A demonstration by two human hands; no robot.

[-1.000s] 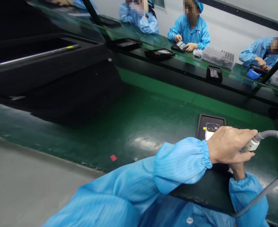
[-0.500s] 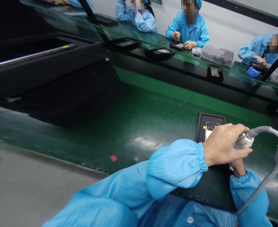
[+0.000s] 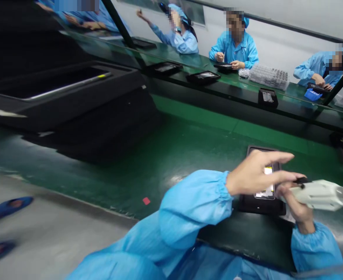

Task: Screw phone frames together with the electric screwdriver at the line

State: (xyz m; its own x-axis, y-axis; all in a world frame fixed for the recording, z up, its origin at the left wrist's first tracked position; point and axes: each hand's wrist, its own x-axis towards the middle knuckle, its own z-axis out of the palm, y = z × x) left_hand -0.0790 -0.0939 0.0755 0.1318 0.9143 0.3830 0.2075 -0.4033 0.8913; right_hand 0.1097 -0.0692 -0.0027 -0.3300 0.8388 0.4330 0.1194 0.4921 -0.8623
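Note:
My left hand (image 3: 254, 175) hovers over a black tray (image 3: 261, 208) on the green belt, fingers spread and stretched to the right. Its lower fingertips touch the dark tip of a white power tool (image 3: 320, 193). My right hand (image 3: 295, 204) is wrapped round the front of that tool, which lies nearly level and points left. An opened phone (image 3: 267, 191) rests in the tray, partly covered by my left hand. Both arms wear blue sleeves.
A large black machine (image 3: 72, 97) stands at the left on the green belt (image 3: 189, 155). More black trays (image 3: 267, 98) line the far bench, with a stack of clear trays (image 3: 269, 76) and several workers in blue. A red mark (image 3: 146, 200) lies near the belt's edge. Blue shoes (image 3: 4, 204) show on the floor.
My left hand has let go of the tool's top and spread its fingers. The tool has tipped from upright to nearly level in my right hand. The camera view has shifted.

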